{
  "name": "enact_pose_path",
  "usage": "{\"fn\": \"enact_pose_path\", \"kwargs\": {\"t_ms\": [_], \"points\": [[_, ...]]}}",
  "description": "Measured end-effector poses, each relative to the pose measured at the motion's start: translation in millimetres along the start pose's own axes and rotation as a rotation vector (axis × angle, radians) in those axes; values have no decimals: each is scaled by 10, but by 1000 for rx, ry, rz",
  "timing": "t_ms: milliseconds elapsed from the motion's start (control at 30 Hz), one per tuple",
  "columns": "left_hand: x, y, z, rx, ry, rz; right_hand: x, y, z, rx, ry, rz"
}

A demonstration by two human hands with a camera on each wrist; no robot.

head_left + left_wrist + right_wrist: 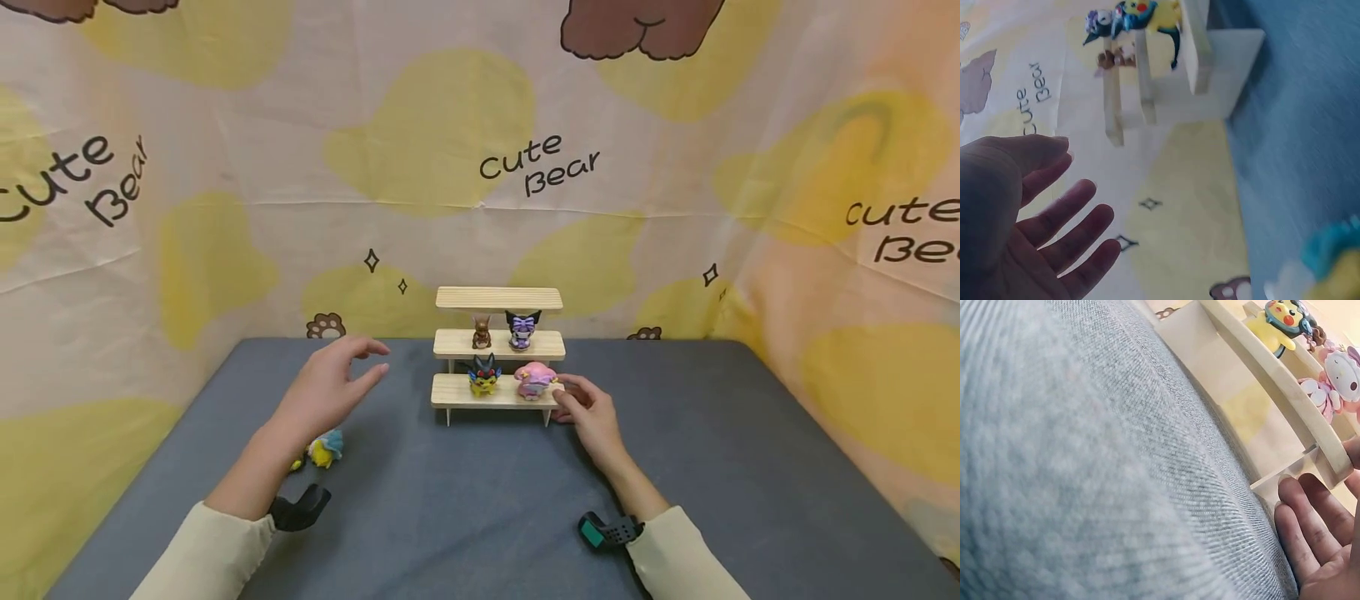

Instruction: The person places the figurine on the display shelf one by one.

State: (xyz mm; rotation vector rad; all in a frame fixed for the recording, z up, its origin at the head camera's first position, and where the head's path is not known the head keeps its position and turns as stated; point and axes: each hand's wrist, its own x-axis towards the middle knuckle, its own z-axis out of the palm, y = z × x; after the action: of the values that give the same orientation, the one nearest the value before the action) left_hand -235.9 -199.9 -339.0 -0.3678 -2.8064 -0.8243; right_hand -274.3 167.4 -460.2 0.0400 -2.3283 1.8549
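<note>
A three-tier wooden display stand (498, 297) stands on the table. My right hand (594, 421) grips the right end of its lowest shelf (1294, 403), thumb at the shelf's end and the other fingers under it beside the stand's leg. Close to that thumb sits a pink-and-white figurine (535, 380). A yellow figurine with a dark eared hood (483, 376) sits to its left. On the middle tier are a small brown figurine (482, 332) and a purple-and-black one (522, 330). My left hand (327, 385) hovers left of the stand, fingers spread and holding nothing.
Under my left forearm, a blue-and-yellow figurine (326, 448) lies on the grey-blue tablecloth (465, 517), with another yellow piece (297, 463) partly hidden by the arm. A patterned cloth backdrop (442, 133) hangs behind the table. The top tier bears no figurine.
</note>
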Motion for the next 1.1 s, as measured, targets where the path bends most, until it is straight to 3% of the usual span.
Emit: {"fn": "enact_pose_path", "kwargs": {"t_ms": [300, 633, 833, 1000, 1100], "points": [[-303, -269, -99, 85, -33, -25, 0, 0, -17, -4, 4, 10], [-488, -608, -129, 33, -23, -53, 9, 27, 3, 22, 15, -11], [-532, -768, -94, 16, -25, -71, -1, 44, 5, 7, 18, -26], [-498, -879, -51, 25, -101, -90, -2, 41, -6, 15, 35, -23], [-496, -946, -23, 34, -138, -69, 1, 31, 2, 9, 25, -22]]}}
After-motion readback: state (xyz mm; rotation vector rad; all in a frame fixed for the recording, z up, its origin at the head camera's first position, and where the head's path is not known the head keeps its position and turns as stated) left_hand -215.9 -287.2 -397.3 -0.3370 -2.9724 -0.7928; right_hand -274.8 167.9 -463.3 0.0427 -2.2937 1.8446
